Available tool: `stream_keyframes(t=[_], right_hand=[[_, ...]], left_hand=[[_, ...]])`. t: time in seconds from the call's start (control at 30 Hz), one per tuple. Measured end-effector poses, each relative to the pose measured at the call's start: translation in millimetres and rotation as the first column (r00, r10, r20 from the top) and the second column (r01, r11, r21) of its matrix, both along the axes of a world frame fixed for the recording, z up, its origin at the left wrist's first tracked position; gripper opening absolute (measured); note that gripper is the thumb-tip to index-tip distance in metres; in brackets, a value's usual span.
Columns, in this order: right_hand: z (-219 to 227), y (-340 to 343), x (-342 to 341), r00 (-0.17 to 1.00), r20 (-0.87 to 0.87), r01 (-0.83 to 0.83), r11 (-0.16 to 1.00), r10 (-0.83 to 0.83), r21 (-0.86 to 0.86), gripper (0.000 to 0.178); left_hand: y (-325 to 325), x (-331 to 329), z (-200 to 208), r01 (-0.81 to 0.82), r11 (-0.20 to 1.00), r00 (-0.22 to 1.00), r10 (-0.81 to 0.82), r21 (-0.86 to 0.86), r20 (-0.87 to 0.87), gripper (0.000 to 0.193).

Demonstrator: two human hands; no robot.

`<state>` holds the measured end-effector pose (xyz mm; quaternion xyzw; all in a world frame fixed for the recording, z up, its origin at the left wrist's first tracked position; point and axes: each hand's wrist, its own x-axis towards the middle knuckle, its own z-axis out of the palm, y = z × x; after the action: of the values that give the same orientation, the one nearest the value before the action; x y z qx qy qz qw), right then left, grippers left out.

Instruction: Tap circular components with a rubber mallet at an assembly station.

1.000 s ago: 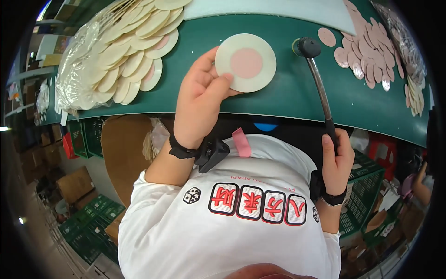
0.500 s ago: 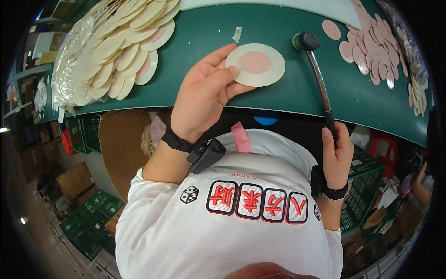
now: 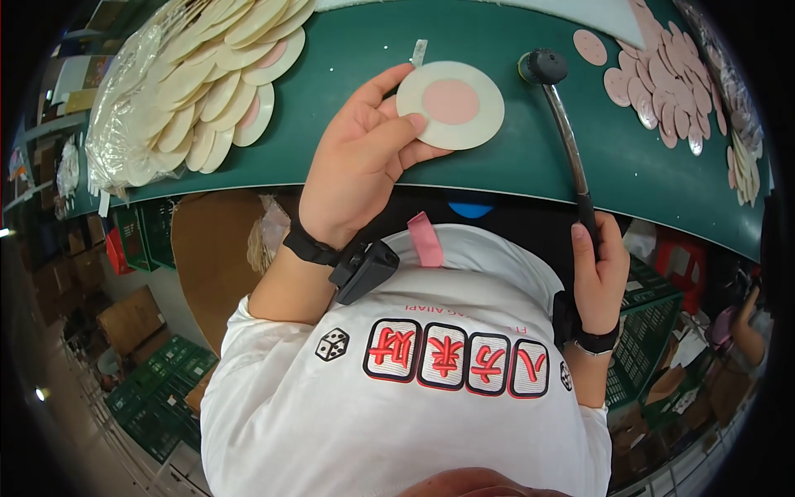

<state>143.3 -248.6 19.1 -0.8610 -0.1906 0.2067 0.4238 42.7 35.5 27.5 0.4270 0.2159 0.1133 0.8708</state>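
A cream round disc with a smaller pink circle at its centre (image 3: 451, 102) is pinched between the thumb and fingers of my left hand (image 3: 354, 170), above the green tabletop. The disc tilts so that its pink-centred face shows. My right hand (image 3: 600, 269), at the table's front edge, is closed round the black grip of a rubber mallet (image 3: 564, 124). The mallet has a metal shaft, and its dark head lies on the table to the right of the disc. A small whitish strip (image 3: 420, 51) lies just beyond the disc.
At the left, a large heap of cream discs (image 3: 217, 103) spills from clear plastic. Many pink discs (image 3: 662, 83) are piled at the right, with one loose pink disc (image 3: 590, 47) beside them. White foam sheeting (image 3: 530, 10) runs along the back. Green crates (image 3: 161, 385) stand below the table.
The disc in my left hand has risen slightly and tilted, showing more of its face. My right hand stays on the mallet, whose head has barely shifted.
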Motion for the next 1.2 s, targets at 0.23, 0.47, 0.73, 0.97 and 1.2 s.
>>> stream_keyframes(t=[0.23, 0.47, 0.73, 0.97, 1.2], right_hand=[[2.7, -2.2, 1.4, 0.998, -0.057, 0.007, 0.999, -0.005, 0.034, 0.015], [-4.6, -17.1, 9.6, 0.995, -0.102, 0.009, 0.99, 0.005, 0.138, 0.011], [-1.5, -14.2, 17.7, 0.994, -0.082, 0.084, 0.977, -0.069, 0.197, 0.01], [-4.1, -12.6, 13.9, 0.996, 0.066, 0.042, 0.973, -0.058, 0.225, 0.014], [-7.3, -15.1, 16.7, 1.0, 0.012, -0.014, 0.983, 0.013, 0.182, 0.02]], left_hand=[[-11.2, 0.5, 12.1, -0.07, 0.973, 0.996, 0.054, 0.22, 0.078, 0.05], [25.7, -0.8, 67.5, 0.245, 0.203, 0.963, -0.164, 0.948, -0.213, 0.034], [146.0, 156.9, 55.0, 0.147, 0.594, 0.988, -0.058, 0.791, -0.141, 0.042], [143.9, 263.9, 29.1, 0.177, 0.578, 0.973, 0.018, 0.796, -0.23, 0.052], [129.7, 169.1, 68.4, 0.167, 0.259, 0.978, -0.168, 0.952, -0.126, 0.045]])
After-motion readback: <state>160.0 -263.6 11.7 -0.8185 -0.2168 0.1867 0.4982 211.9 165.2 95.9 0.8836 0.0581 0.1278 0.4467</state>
